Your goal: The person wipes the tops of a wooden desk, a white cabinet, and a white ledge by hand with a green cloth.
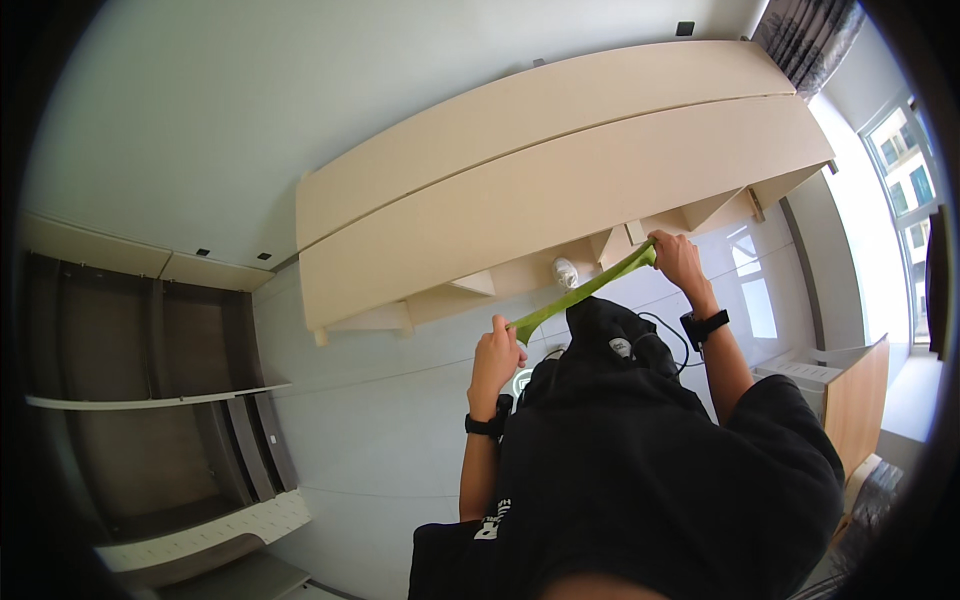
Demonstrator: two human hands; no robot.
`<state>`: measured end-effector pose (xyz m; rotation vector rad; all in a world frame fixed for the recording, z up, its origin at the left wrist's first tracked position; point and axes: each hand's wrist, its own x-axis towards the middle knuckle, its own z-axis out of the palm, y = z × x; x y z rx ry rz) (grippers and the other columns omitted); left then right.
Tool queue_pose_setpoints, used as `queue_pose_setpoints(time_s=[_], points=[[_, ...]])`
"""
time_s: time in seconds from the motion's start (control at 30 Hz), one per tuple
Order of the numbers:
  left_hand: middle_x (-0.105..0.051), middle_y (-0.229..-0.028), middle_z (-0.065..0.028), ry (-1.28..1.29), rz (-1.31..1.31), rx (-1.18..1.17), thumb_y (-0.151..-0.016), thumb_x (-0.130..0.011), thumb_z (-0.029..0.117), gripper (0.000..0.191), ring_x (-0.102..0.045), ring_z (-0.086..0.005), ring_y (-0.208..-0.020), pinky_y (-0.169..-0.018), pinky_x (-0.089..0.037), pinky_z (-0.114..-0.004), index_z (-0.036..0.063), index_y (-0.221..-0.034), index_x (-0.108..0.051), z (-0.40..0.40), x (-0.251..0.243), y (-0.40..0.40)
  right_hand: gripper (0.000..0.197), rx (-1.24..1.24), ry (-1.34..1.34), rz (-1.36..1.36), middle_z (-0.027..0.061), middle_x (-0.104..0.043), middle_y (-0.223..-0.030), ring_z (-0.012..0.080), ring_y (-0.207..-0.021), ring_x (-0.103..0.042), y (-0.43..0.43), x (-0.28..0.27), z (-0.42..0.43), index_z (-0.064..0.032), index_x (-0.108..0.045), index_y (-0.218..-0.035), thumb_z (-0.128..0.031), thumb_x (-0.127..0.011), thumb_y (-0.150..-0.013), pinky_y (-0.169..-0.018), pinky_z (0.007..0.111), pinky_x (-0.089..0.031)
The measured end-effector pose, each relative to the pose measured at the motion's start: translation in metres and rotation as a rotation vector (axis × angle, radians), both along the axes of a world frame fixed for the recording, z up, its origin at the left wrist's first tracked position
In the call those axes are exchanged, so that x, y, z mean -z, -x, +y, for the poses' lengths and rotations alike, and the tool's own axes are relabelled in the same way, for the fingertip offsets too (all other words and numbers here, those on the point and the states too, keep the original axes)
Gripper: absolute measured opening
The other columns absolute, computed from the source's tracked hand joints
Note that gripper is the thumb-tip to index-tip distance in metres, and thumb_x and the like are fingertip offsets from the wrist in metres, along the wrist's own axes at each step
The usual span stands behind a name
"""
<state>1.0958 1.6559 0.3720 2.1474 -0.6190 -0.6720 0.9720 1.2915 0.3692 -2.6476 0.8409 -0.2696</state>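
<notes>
A green cloth [585, 291] is stretched taut in the air between my two hands. My left hand [495, 358] pinches its lower left end, and my right hand [679, 266] grips its upper right end. Beyond the cloth lies a long, low wooden bed base or platform [525, 187] with two pale boards on top and open compartments along its near side. The cloth hangs in front of that near edge, apart from the boards as far as I can tell. Black bands sit on both my wrists.
To the left stands a dark cabinet [142, 337] with open compartments. A wooden cabinet [859, 401] is at the right, near the window [907, 187]. Grey tiles cover the floor [375, 427]. A patterned curtain [806, 45] hangs at the far right corner.
</notes>
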Motion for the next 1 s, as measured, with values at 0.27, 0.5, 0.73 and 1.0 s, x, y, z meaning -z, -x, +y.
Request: queue_pose_setpoints(time_s=[0.27, 0.5, 0.73, 1.0], points=[[-0.069, -0.094, -0.0263, 0.600, 0.238, -0.205, -0.104, -0.036, 0.004, 0.009, -0.073, -0.0307, -0.085, -0.076, -0.059, -0.037, -0.0032, -0.109, -0.035, -0.035, 0.058, -0.043, 0.026, 0.059, -0.363, -0.085, 0.0120, -0.072, -0.071, 0.0215, -0.055, -0.069, -0.051, 0.023, -0.015, 0.0017, -0.067, -0.100, -0.009, -0.045, -0.093, -0.056, 0.033, -0.055], [-0.068, -0.104, -0.0245, 0.490, 0.173, -0.316, -0.101, -0.048, 0.007, 0.024, -0.071, -0.0277, -0.098, -0.084, -0.055, -0.032, -0.0039, -0.120, -0.039, -0.075, 0.118, -0.097, 0.024, 0.170, -0.308, -0.202, 0.0200, -0.072, -0.084, 0.0302, -0.070, -0.072, -0.101, 0.065, -0.033, 0.0008, -0.068, -0.106, -0.006, -0.052, -0.089, -0.069, 0.039, -0.057], [-0.057, -0.118, -0.0330, 0.063, 0.039, -0.159, -0.092, -0.056, 0.009, 0.049, -0.060, -0.0433, -0.110, -0.092, -0.048, -0.048, -0.0069, -0.133, -0.036, -0.144, 0.152, -0.133, 0.040, 0.040, -0.232, -0.137, 0.0241, -0.066, -0.104, 0.0412, -0.101, -0.062, -0.143, 0.137, -0.069, -0.0029, -0.056, -0.124, -0.005, -0.054, -0.084, -0.088, 0.049, -0.050], [-0.043, -0.132, -0.0396, -0.160, -0.441, 0.162, -0.096, -0.055, 0.020, 0.060, -0.043, -0.0556, -0.123, -0.106, -0.037, -0.056, -0.0144, -0.139, -0.030, -0.223, 0.186, -0.175, 0.051, -0.037, 0.023, 0.006, 0.0230, -0.053, -0.131, 0.0374, -0.130, -0.045, -0.192, 0.154, -0.089, 0.0004, -0.047, -0.138, -0.015, -0.060, -0.090, -0.109, 0.045, -0.038]])
